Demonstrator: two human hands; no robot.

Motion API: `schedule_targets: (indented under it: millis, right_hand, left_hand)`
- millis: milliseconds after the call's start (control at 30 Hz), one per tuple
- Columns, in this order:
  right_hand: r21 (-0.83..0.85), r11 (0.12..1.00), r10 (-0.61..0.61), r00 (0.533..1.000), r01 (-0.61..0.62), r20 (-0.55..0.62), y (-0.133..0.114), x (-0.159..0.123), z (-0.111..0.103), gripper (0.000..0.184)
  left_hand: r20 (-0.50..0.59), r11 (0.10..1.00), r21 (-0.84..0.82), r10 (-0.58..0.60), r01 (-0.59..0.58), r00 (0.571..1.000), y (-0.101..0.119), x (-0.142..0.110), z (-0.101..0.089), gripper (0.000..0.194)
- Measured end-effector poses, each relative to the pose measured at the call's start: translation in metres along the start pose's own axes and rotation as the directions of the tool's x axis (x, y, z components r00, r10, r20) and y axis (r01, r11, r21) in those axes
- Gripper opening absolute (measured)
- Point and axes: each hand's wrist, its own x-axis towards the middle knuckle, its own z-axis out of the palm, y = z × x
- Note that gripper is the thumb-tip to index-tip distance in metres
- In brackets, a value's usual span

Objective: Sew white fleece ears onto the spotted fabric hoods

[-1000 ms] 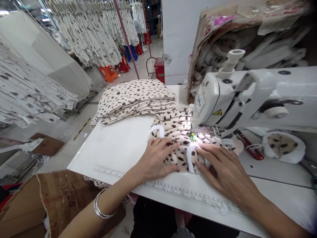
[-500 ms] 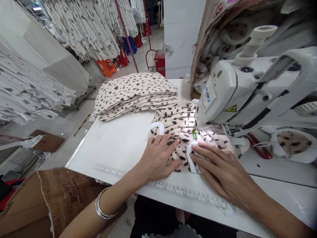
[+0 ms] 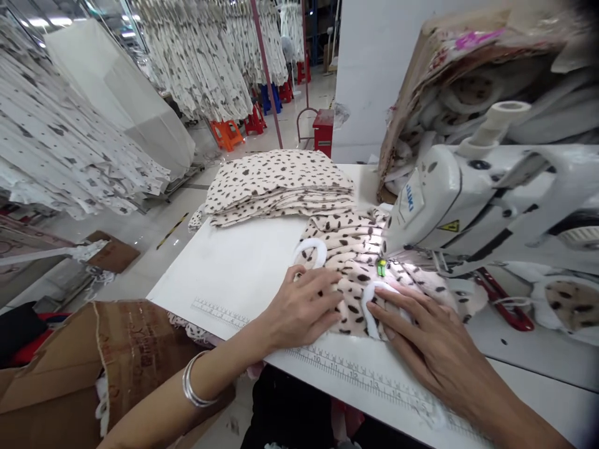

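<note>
A spotted plush fabric piece (image 3: 350, 287) lies gathered in folds on the white table, reaching under the head of a sewing machine (image 3: 435, 193). My left hand (image 3: 309, 305) rests on its left part, fingers spread and pressing down. Just beyond those fingers is a white-edged rounded patch (image 3: 319, 248). My right hand (image 3: 421, 330) lies flat with fingers stretched over a second white-edged patch (image 3: 369, 312), in front of the green-and-yellow presser foot area (image 3: 381, 267). The palm hides part of this patch.
Behind the work sits a folded stack of spotted fabric (image 3: 281, 181). Red thread snips (image 3: 510, 305) and another white-edged spotted piece (image 3: 571, 305) lie right of the needle. An open carton (image 3: 397, 143) of pieces stands behind the machine; a cardboard box (image 3: 131, 349) is at lower left.
The camera view has shifted, so the scene sits lower and further right. My left fingers have drawn closer together; both hands stay on the fabric, which shows little movement.
</note>
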Motion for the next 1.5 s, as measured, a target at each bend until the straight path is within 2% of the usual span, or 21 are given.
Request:
schedule_targets:
  millis: [100, 233, 367, 467, 567, 633, 700, 767, 833, 933, 1000, 1067, 1167, 1300, 1367, 1400, 1467, 1500]
  right_hand:
    - [0.006, 1.000, 0.013, 1.000, -0.013, 0.002, -0.001, 0.000, 0.000, 0.036]
    - [0.024, 0.999, 0.031, 1.000, -0.030, -0.002, -0.001, 0.000, 0.000, 0.035]
    - [0.048, 0.998, 0.043, 0.999, -0.042, -0.014, -0.002, 0.000, 0.000, 0.036]
    - [0.068, 0.995, 0.074, 0.997, -0.074, 0.008, -0.003, -0.001, -0.002, 0.039]
    - [0.120, 0.981, 0.148, 0.988, -0.151, 0.034, -0.004, -0.002, -0.004, 0.046]
    - [0.166, 0.968, 0.182, 0.983, -0.185, 0.035, -0.004, -0.001, -0.005, 0.049]
    - [0.192, 0.963, 0.185, 0.982, -0.189, 0.039, -0.004, -0.001, -0.006, 0.047]
    - [0.200, 0.960, 0.188, 0.981, -0.193, 0.046, -0.004, -0.001, -0.006, 0.045]
    - [0.209, 0.952, 0.220, 0.975, -0.222, 0.035, -0.004, -0.001, -0.006, 0.047]
    - [0.229, 0.932, 0.284, 0.959, -0.281, 0.022, -0.003, -0.002, -0.007, 0.049]
    - [0.232, 0.931, 0.281, 0.959, -0.281, 0.032, -0.002, -0.002, -0.008, 0.046]
    - [0.213, 0.943, 0.250, 0.967, -0.254, 0.047, -0.002, -0.002, -0.008, 0.043]
    - [0.169, 0.958, 0.225, 0.973, -0.231, 0.054, -0.001, -0.001, -0.008, 0.043]
    - [0.142, 0.968, 0.206, 0.978, -0.209, 0.036, 0.000, -0.001, -0.008, 0.042]
    - [0.128, 0.974, 0.183, 0.982, -0.187, 0.041, 0.000, -0.001, -0.008, 0.042]
    - [0.121, 0.976, 0.174, 0.984, -0.179, 0.045, 0.000, -0.001, -0.008, 0.042]
    - [0.111, 0.978, 0.169, 0.984, -0.174, 0.054, 0.000, -0.002, -0.007, 0.042]
    - [0.111, 0.978, 0.169, 0.984, -0.174, 0.057, 0.000, -0.002, -0.006, 0.043]
  left_hand:
    - [-0.025, 0.999, 0.036, 0.037, -0.036, 0.999, 0.002, -0.004, -0.001, 0.015]
    - [-0.039, 0.999, -0.008, -0.050, 0.050, 0.998, 0.003, -0.005, -0.001, 0.010]
    - [-0.053, 0.987, -0.093, -0.136, 0.131, 0.989, 0.003, -0.004, 0.000, 0.021]
    - [-0.187, 0.975, -0.154, -0.187, 0.160, 0.964, 0.003, -0.004, -0.001, 0.032]
    - [-0.376, 0.965, -0.212, -0.229, 0.157, 0.898, 0.006, 0.000, -0.004, 0.033]
    - [-0.465, 0.964, -0.235, -0.225, 0.125, 0.856, 0.010, 0.004, -0.006, 0.032]
    - [-0.495, 0.965, -0.259, -0.167, 0.038, 0.853, 0.016, 0.010, -0.006, 0.033]
    - [-0.424, 0.956, -0.288, -0.078, -0.053, 0.902, 0.023, 0.015, -0.003, 0.033]
    - [-0.312, 0.947, -0.314, -0.031, -0.072, 0.950, 0.029, 0.022, 0.003, 0.030]
    - [-0.175, 0.929, -0.360, -0.153, 0.081, 0.973, 0.033, 0.033, 0.010, 0.025]
    - [-0.055, 0.890, -0.405, -0.255, 0.212, 0.965, 0.032, 0.043, 0.009, 0.024]
    - [0.102, 0.848, -0.423, -0.307, 0.320, 0.946, 0.028, 0.054, 0.005, 0.022]
    - [0.281, 0.779, -0.464, -0.322, 0.421, 0.904, 0.016, 0.066, 0.000, 0.022]
    - [0.434, 0.606, -0.615, -0.275, 0.505, 0.858, -0.003, 0.074, -0.002, 0.029]
    - [0.466, 0.577, -0.631, -0.254, 0.519, 0.848, -0.007, 0.074, -0.002, 0.032]
    - [0.436, 0.604, -0.621, -0.262, 0.499, 0.861, -0.006, 0.073, -0.002, 0.032]
    - [0.277, 0.729, -0.569, -0.265, 0.380, 0.924, 0.001, 0.067, -0.003, 0.035]
    - [0.176, 0.808, -0.515, -0.227, 0.286, 0.958, 0.007, 0.063, -0.002, 0.036]
